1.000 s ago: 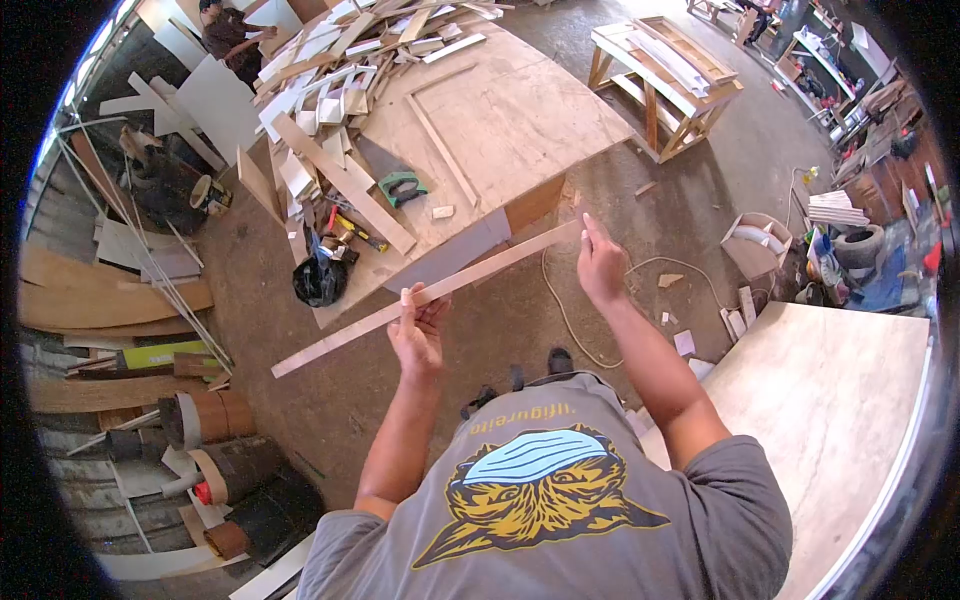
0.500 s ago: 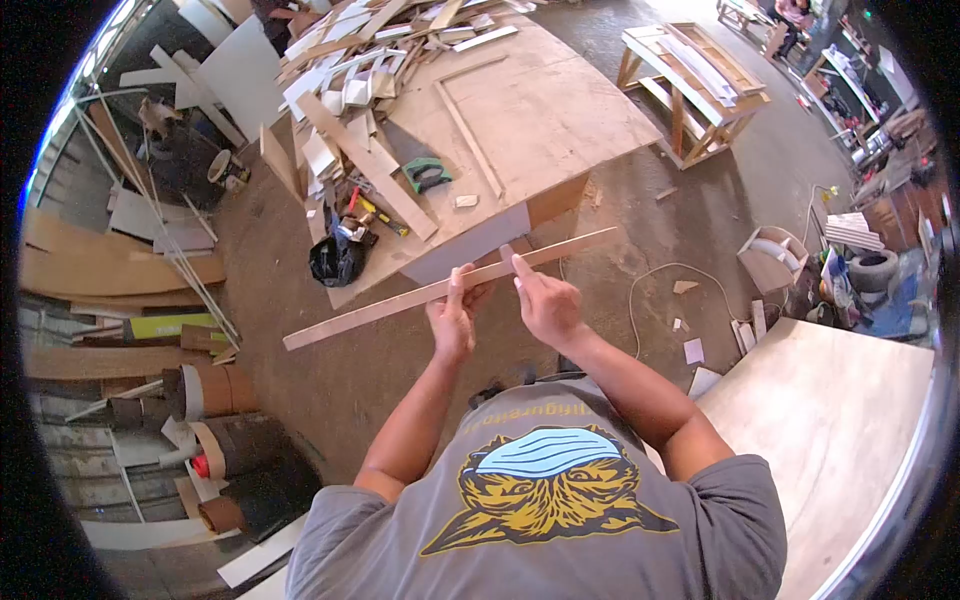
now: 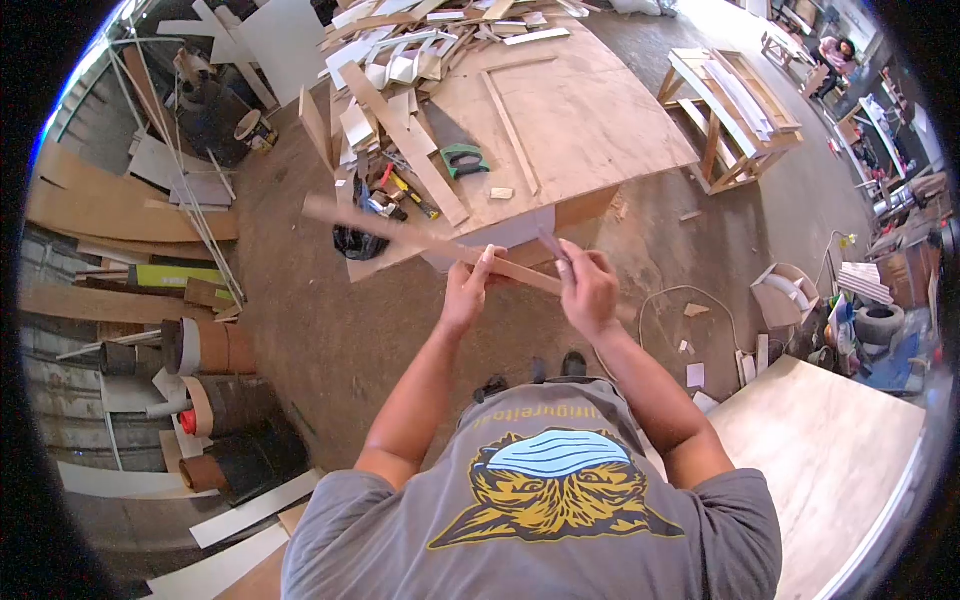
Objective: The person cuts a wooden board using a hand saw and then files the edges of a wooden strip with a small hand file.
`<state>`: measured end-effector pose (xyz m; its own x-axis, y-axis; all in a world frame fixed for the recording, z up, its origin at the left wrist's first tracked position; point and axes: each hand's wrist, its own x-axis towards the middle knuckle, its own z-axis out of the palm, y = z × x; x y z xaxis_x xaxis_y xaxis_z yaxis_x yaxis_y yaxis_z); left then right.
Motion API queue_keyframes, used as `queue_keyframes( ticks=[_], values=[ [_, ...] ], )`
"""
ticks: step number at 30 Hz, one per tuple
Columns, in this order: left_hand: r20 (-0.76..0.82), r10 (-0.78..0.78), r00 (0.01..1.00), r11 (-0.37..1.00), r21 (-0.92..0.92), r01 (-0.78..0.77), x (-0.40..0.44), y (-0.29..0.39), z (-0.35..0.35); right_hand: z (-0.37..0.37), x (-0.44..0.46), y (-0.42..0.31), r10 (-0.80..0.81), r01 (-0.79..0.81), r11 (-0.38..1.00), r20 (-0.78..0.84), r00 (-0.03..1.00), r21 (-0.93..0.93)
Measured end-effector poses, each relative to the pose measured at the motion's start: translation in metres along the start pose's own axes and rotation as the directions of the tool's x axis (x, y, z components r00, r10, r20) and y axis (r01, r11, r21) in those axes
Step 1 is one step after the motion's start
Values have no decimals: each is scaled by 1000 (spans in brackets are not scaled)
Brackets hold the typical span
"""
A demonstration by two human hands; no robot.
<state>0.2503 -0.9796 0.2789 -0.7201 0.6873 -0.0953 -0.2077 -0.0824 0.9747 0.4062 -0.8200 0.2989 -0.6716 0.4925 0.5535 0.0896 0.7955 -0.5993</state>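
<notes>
A long, thin wooden strip (image 3: 425,240) slants across in front of me, its far left end blurred. Around its middle, my left hand (image 3: 468,297) is closed, with the thumb on top. My right hand (image 3: 592,290) is closed at the strip's right part, gripping a small flat brownish piece (image 3: 551,244) whose kind I cannot make out. Fingers hide much of that piece and of the strip's right end. Beyond both hands stands a plywood-topped table (image 3: 600,130).
Wood offcuts (image 3: 420,60) pile up on the table, near a green-handled tool (image 3: 464,160) and a black plastic bag (image 3: 357,243). A wooden stand (image 3: 735,120) is behind at right. A cable (image 3: 690,289) crosses the floor beside a plywood sheet (image 3: 815,460).
The strip has swung from rising rightward to sloping down rightward. My right hand has moved right and slightly down, my left slightly right. The camera view has shifted.
</notes>
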Motion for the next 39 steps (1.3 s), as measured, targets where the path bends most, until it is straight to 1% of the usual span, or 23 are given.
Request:
queue_keyframes(
  ticks=[2,3,5,6,8,10,12,14,15,18,19,22,23,26,27,30,31,32,34,35,36,38,39],
  values=[
    [-18,31,999,999,17,-31,3,14,-4,16,-8,24,78,-79,996,13,997,44],
    [-24,64,998,997,48,-63,9,15,-6,22,-17,25,225,-247,956,142,964,161],
    [-32,131,991,986,109,-127,21,13,-8,25,-24,2,362,-445,832,286,888,331],
    [-41,98,994,989,115,-93,26,18,-7,29,-26,-10,412,-541,742,368,834,396],
    [-63,27,998,992,128,-19,30,29,-1,44,-28,-19,459,-551,734,307,834,398],
    [-36,3,999,999,-44,-4,31,22,8,59,-20,-27,510,-542,742,193,839,395],
    [-38,17,999,999,-36,-19,28,15,24,64,-5,-37,521,-521,759,116,846,390],
    [-72,73,995,987,151,-61,14,15,43,73,5,-45,499,-467,774,41,865,428],
    [-65,122,990,986,118,-114,16,8,43,77,7,-48,496,-464,773,44,867,432],
    [-194,104,975,981,179,-70,21,1,32,87,6,-47,488,-479,776,90,868,410],
    [-194,67,979,989,144,-39,22,2,26,87,7,-43,488,-472,789,65,870,394],
    [-198,-42,979,998,37,50,27,6,-1,64,17,-29,415,-422,846,95,905,326],
    [-193,-47,980,995,75,62,26,7,-10,62,20,-20,258,-247,929,-3,966,276],
    [-108,-199,974,972,109,210,1,31,-22,44,32,-29,-48,47,973,1,999,228],
    [-111,-204,973,964,147,220,-8,32,-18,40,32,-29,-145,129,967,55,988,220],
    [-57,-217,975,960,169,223,-26,13,-19,35,28,-25,-305,302,951,305,902,59],
    [-43,-260,965,945,192,264,-35,23,-16,35,33,-17,-253,339,929,411,876,-149],
    [-37,-257,966,943,208,259,-39,20,-17,40,44,-4,-247,279,955,250,936,-101],
    [-33,-252,967,940,231,253,-46,11,-18,48,64,14,-186,188,982,-76,980,26],
    [-43,-258,965,935,240,260,-49,7,-18,47,59,10,-179,180,983,-31,983,32],
    [-52,-258,965,932,250,262,-48,5,-19,44,48,4,-263,261,965,116,958,35],
    [-41,-244,969,928,279,246,-47,8,-18,36,22,-8,-403,409,910,395,825,74],
    [-21,-234,972,927,297,230,-49,14,-17,26,24,-11,-361,425,905,465,808,-36]
  ],
)
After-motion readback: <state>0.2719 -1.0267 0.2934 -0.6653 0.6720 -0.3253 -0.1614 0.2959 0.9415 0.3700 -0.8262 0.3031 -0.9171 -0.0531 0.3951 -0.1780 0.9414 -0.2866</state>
